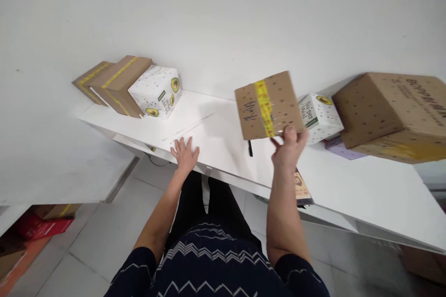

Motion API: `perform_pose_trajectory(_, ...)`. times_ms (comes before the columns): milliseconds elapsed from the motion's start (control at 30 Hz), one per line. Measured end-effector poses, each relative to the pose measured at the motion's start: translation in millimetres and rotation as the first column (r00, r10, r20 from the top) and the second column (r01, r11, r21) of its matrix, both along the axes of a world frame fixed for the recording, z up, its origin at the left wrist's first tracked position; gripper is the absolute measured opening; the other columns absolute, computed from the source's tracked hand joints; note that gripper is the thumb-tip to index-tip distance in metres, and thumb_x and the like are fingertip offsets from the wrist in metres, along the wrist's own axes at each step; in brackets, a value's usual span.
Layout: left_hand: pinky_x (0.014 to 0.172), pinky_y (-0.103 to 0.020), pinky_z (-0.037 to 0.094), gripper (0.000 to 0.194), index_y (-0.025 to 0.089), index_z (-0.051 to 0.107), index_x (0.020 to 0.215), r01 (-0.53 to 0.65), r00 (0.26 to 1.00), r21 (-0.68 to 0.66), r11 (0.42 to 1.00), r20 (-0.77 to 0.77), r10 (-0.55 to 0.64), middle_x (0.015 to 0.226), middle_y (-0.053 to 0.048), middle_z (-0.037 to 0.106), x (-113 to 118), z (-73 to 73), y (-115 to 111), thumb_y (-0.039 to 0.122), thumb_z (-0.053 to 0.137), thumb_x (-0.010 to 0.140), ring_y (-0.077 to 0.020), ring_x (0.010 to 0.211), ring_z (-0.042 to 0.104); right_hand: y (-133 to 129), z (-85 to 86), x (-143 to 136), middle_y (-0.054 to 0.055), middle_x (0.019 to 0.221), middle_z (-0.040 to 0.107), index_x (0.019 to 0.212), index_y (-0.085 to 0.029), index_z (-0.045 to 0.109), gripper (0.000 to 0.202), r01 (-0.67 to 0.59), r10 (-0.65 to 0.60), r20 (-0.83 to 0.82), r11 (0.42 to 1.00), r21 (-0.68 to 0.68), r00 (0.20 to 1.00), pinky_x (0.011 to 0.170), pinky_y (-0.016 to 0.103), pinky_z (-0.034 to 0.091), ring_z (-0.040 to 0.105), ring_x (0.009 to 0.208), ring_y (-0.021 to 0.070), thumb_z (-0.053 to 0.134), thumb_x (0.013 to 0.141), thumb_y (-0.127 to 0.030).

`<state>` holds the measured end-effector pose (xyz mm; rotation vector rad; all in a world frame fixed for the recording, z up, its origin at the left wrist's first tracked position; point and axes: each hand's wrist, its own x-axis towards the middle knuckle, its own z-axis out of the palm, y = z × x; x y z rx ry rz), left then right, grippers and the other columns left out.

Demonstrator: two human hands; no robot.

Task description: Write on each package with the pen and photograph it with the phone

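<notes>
My right hand (290,148) grips the lower right corner of a brown cardboard box (249,113), raised and tilted above the white shelf top (216,134). Yellow tape with print runs down the box's face, and dark handwriting is beside it. Just below it a black marker (250,148) shows, partly hidden. My left hand (186,154) rests on the shelf's front edge, fingers spread, holding nothing. To its upper left is a white box with avocado pictures (153,90).
Two brown taped boxes (121,79) stand at the left against the wall. At right are another white avocado box (322,118), a large brown carton (383,111) and a purple box (343,148) under it. A printed booklet or pack (302,188) lies by the front edge.
</notes>
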<state>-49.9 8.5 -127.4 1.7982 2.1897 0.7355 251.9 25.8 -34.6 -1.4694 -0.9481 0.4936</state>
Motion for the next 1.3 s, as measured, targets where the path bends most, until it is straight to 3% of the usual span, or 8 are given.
perform_pose_trajectory(100, 0.122, -0.062, 0.018, 0.057, 0.022, 0.045, 0.149, -0.015, 0.964, 0.147, 0.989, 0.264, -0.024, 0.156, -0.018, 0.041, -2.0, 7.6, -10.9, 0.049, 0.042, 0.098, -0.0342, 0.151, 0.029, -11.3, -18.3, -47.4, 0.007, 0.122, 0.055, 0.127, -0.032, 0.041, 0.054, -0.231, 0.157, -0.545, 0.971, -0.069, 0.824, 0.071, 0.039, 0.058, 0.064, 0.099, 0.0261, 0.041, 0.084, -0.065)
perform_pose_trajectory(200, 0.118, -0.049, 0.036, 0.055, 0.026, 0.040, 0.150, -0.028, 0.896, 0.399, 0.916, 0.416, -0.154, 0.153, -0.016, 0.041, 2.4, 23.9, -34.3, 0.052, 0.034, 0.102, -0.0261, 0.145, 0.039, -23.8, -35.0, -87.8, 0.006, 0.118, 0.057, 0.124, -0.032, 0.045, 0.056, -0.352, 0.199, -0.655, 0.929, -0.111, 0.729, 0.067, 0.037, 0.058, 0.065, 0.091, 0.0239, 0.045, 0.082, -0.070)
perform_pose_trajectory(367, 0.113, -0.051, 0.043, 0.062, 0.031, 0.038, 0.151, 0.202, 0.899, 0.489, 0.849, 0.250, -0.359, 0.161, -0.015, 0.021, 18.3, 51.1, -62.3, 0.059, 0.049, 0.096, -0.0316, 0.149, 0.032, -44.5, -36.8, -115.4, 0.006, 0.116, 0.060, 0.120, -0.030, 0.048, 0.059, -0.448, 0.258, -0.601, 0.874, -0.189, 0.756, 0.066, 0.036, 0.059, 0.067, 0.091, 0.0226, 0.048, 0.082, -0.076)
perform_pose_trajectory(433, 0.116, -0.055, 0.038, 0.067, 0.030, 0.042, 0.148, 0.282, 0.904, 0.470, 0.836, 0.162, -0.396, 0.160, -0.015, 0.022, 22.4, 56.7, -61.3, 0.061, 0.057, 0.091, -0.0342, 0.149, 0.030, -49.8, -34.1, -114.7, 0.007, 0.122, 0.061, 0.119, -0.030, 0.049, 0.059, -0.466, 0.260, -0.569, 0.848, -0.252, 0.780, 0.065, 0.034, 0.058, 0.068, 0.096, 0.0234, 0.051, 0.082, -0.076)
perform_pose_trajectory(567, 0.116, -0.055, 0.040, 0.058, 0.031, 0.053, 0.139, 0.292, 0.919, 0.402, 0.868, 0.132, -0.371, 0.158, -0.012, 0.030, 23.9, 65.8, -50.4, 0.056, 0.065, 0.088, -0.0340, 0.146, 0.035, -56.7, -36.2, -100.2, 0.009, 0.131, 0.063, 0.125, -0.029, 0.052, 0.061, -0.517, 0.367, -0.409, 0.779, -0.356, 0.835, 0.066, 0.031, 0.055, 0.067, 0.104, 0.0257, 0.039, 0.089, -0.077)
perform_pose_trajectory(833, 0.113, -0.058, 0.043, 0.058, 0.033, 0.051, 0.144, 0.388, 0.917, 0.277, 0.879, -0.020, -0.398, 0.152, -0.009, 0.046, 24.8, 91.7, -46.7, 0.045, 0.066, 0.089, -0.0375, 0.136, 0.044, -61.7, -50.6, -79.1, 0.012, 0.120, 0.070, 0.115, -0.021, 0.065, 0.064, -0.490, 0.442, -0.223, 0.832, -0.260, 0.869, 0.082, 0.040, 0.053, 0.064, 0.105, 0.0283, 0.038, 0.092, -0.073)
perform_pose_trajectory(1100, 0.098, -0.058, 0.055, 0.047, 0.037, 0.055, 0.141, 0.427, 0.897, 0.045, 0.903, -0.148, -0.417, 0.156, -0.011, 0.032, 33.1, 116.5, -52.9, 0.030, 0.058, 0.095, -0.0404, 0.137, 0.041, -60.0, -56.0, -78.9, 0.011, 0.113, 0.069, 0.115, -0.017, 0.064, 0.065, -0.487, 0.462, -0.158, 0.846, -0.218, 0.873, 0.086, 0.038, 0.050, 0.063, 0.096, 0.0234, 0.031, 0.096, -0.070)
perform_pose_trajectory(1300, 0.092, -0.057, 0.058, 0.046, 0.035, 0.054, 0.141, 0.440, 0.885, -0.040, 0.897, -0.150, -0.441, 0.156, -0.009, 0.035, 33.7, 125.1, -51.6, 0.027, 0.056, 0.095, -0.0400, 0.134, 0.043, -53.0, -58.9, -67.0, 0.009, 0.102, 0.071, 0.110, -0.018, 0.068, 0.061, -0.521, 0.519, -0.062, 0.830, -0.200, 0.852, 0.080, 0.037, 0.051, 0.063, 0.085, 0.0215, 0.030, 0.098, -0.065)
